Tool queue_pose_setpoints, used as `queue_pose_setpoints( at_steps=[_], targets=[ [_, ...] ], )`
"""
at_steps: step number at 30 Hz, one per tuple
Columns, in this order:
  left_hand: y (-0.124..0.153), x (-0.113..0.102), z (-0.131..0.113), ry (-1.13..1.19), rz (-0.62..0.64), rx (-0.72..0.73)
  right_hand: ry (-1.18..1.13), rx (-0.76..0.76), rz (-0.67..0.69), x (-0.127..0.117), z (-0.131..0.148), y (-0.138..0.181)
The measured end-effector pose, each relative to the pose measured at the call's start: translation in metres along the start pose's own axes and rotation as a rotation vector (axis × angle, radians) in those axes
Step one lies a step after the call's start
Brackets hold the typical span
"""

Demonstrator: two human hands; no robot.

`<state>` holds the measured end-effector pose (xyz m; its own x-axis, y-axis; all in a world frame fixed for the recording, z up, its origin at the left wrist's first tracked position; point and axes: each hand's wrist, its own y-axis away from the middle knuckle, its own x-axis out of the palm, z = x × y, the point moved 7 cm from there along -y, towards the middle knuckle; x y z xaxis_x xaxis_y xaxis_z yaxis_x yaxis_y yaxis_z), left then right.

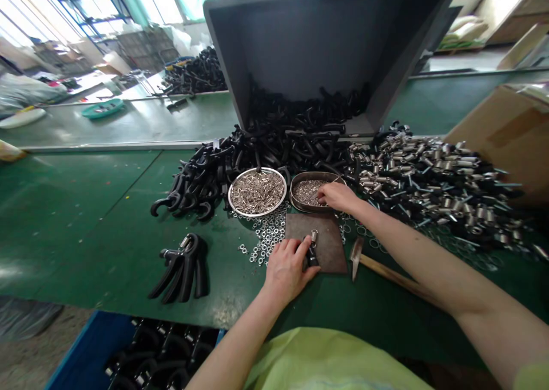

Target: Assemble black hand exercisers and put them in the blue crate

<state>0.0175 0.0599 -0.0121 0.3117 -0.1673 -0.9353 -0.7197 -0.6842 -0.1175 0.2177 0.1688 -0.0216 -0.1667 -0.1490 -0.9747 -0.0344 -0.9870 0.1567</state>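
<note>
My left hand [288, 264] is closed round a small black part [311, 257] with a coil spring [314, 237] at its far end. It rests on a square brown metal plate [330, 235]. My right hand [337, 197] reaches into an oval tin [315, 176] of tiny metal pieces, fingertips pinched together; whatever they hold is too small to make out. Left of the tin stands a round dish [230, 198] heaped with metal pins. Loose nuts [268, 230] lie between the dish and the plate. A wooden-handled hammer [386, 270] lies right of the plate, partly under my right forearm.
A tipped grey bin [313, 41] spills black curved handles [197, 178] behind the dishes. Springs and bolts [450, 184] are piled at right, before a cardboard box [506, 132]. Several assembled handles [184, 270] stand at left. Below the bench edge, a blue crate [81, 350] holds more.
</note>
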Motion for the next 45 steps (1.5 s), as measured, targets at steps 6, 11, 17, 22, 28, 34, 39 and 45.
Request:
queue_pose_setpoints(
  at_steps=[6, 11, 17, 22, 28, 34, 39, 45],
  targets=[
    [-0.002, 0.003, 0.004, 0.176, -0.050, -0.007, -0.102, 0.068, -0.167, -0.021, 0.002, 0.016],
    [-0.002, 0.002, 0.036, 0.808, -0.134, -0.404, -0.522, 0.063, -0.326, -0.038, 0.008, 0.060],
    [0.011, 0.022, 0.040, 1.849, -0.070, -0.897, -1.243, -0.034, -0.158, -0.007, 0.047, 0.115],
    [0.012, 0.020, 0.019, 2.144, 0.022, -0.893, -1.217, -0.114, -0.284, 0.005, 0.070, 0.123],
    [0.011, 0.019, 0.013, 2.192, 0.024, -0.849, -1.121, -0.166, -0.335, 0.008, 0.072, 0.118],
    [0.010, 0.023, 0.019, 2.015, 0.049, -0.820, -0.990, -0.103, -0.366, 0.008, 0.067, 0.122],
    [-0.006, 0.010, 0.029, 1.523, 0.088, -0.529, -0.430, -0.355, -0.441, 0.008, 0.069, 0.123],
    [-0.009, -0.001, 0.014, 0.518, 0.013, -0.085, 0.178, -0.521, -0.343, 0.025, 0.076, 0.120]
  ],
)
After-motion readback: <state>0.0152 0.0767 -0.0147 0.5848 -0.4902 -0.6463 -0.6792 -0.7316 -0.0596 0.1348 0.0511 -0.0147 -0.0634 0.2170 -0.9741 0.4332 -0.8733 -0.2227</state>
